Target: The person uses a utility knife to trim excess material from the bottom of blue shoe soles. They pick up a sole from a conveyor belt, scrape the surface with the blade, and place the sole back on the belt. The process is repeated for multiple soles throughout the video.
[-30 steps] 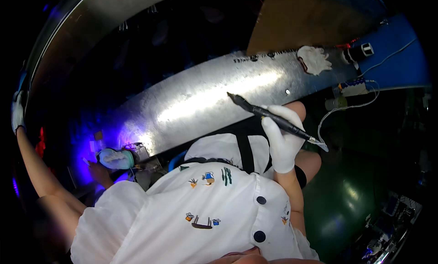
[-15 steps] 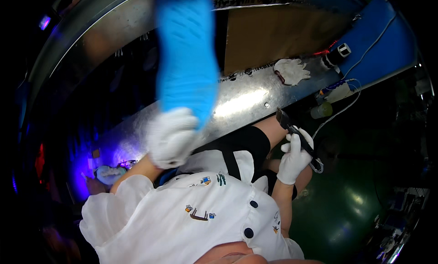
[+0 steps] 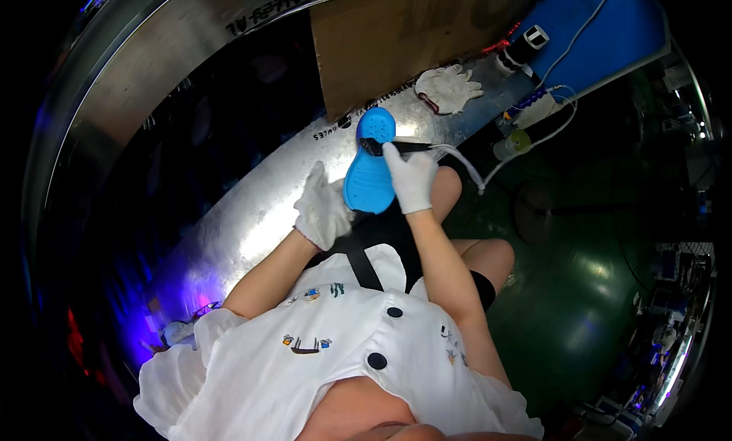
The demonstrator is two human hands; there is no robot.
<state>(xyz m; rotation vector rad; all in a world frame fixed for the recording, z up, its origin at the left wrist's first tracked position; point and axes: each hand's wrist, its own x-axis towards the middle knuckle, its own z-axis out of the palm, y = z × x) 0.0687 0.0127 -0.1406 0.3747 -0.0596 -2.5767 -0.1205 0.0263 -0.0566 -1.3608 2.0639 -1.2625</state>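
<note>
A bright blue shoe sole (image 3: 370, 183) stands lengthwise in front of me, its textured face turned up. My left hand (image 3: 324, 208), in a white glove, holds it by the near end and left side. The thumb sticks up, and the other fingers are partly hidden behind the sole. My right hand (image 3: 414, 180), also gloved in white, grips a black-handled brush (image 3: 412, 145). The dark brush head lies across the sole's narrower upper part. From the handle's far end runs a pale tube or cord (image 3: 461, 163).
Under my hands is a shiny metal ledge (image 3: 267, 220). Farther off lie a white glove (image 3: 450, 89), a brown cardboard sheet (image 3: 396, 48) and a black-and-white cylinder (image 3: 524, 48). A yellow-green-topped container (image 3: 512, 144) stands right, near a blue panel (image 3: 602, 37).
The sole has come down from high in front to near my lap. My right hand has moved left and brought the brush onto it. The view has shifted slightly.
</note>
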